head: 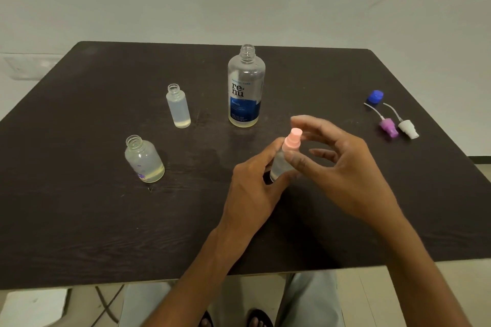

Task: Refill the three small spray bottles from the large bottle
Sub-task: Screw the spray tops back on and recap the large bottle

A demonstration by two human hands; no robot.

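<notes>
Both hands at the pink-topped bottle, mid table.
Left hand grips its body; right hand curls around the pink top, thumb touching; open tabletop lies toward the near edge; 2 uncapped small bottles stand left, large bottle behind; 2 sprayers and blue cap near the right edge.

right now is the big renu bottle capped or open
Open: the large bottle stands upright with bare neck threads, and the blue cap lies apart on the table.
</notes>
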